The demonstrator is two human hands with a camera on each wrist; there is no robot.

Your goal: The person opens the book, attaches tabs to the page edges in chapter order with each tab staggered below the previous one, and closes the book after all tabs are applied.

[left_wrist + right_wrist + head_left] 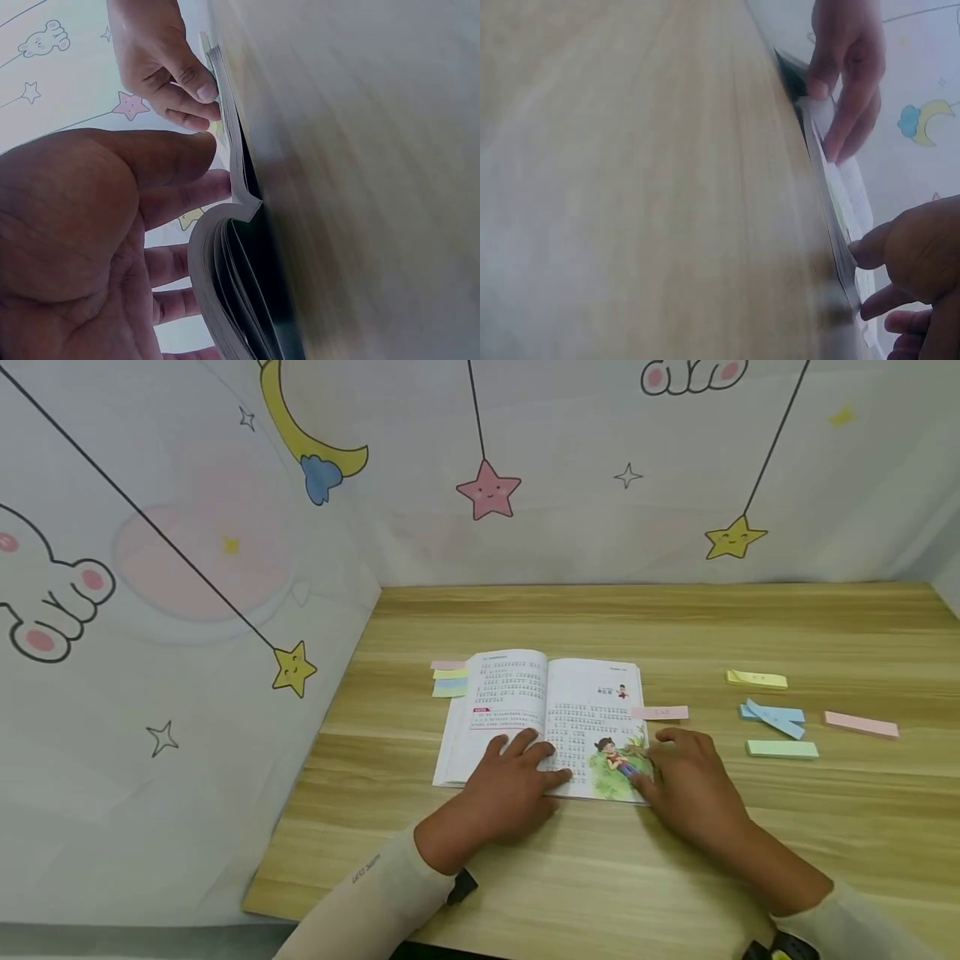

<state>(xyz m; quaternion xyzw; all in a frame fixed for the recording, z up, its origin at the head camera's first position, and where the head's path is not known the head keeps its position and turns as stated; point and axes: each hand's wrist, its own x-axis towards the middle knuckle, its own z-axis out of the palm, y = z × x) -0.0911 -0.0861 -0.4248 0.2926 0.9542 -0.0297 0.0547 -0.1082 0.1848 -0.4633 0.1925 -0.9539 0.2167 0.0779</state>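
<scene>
An open book [506,693] lies on the table, a coloured drawing of a child at the lower right of its right page. My left hand [513,785] rests on the lower part near the gutter, fingers spread. At the right edge my right hand [693,785] touches the book with thumb and forefinger, the two tips apart; the right wrist view shows its other fingers [907,322] loosely bent. A pink sticky tab [660,713] with faint writing juts from the right page. Pink, yellow, blue and green tabs [450,682] stick out at the left edge.
Right of the book lie a yellow tab pad [757,680], blue tabs [772,716] crossing each other, a green pad [782,749] and a pink strip [861,724]. Printed cloth [570,543] stands behind and left of the wooden table [600,618].
</scene>
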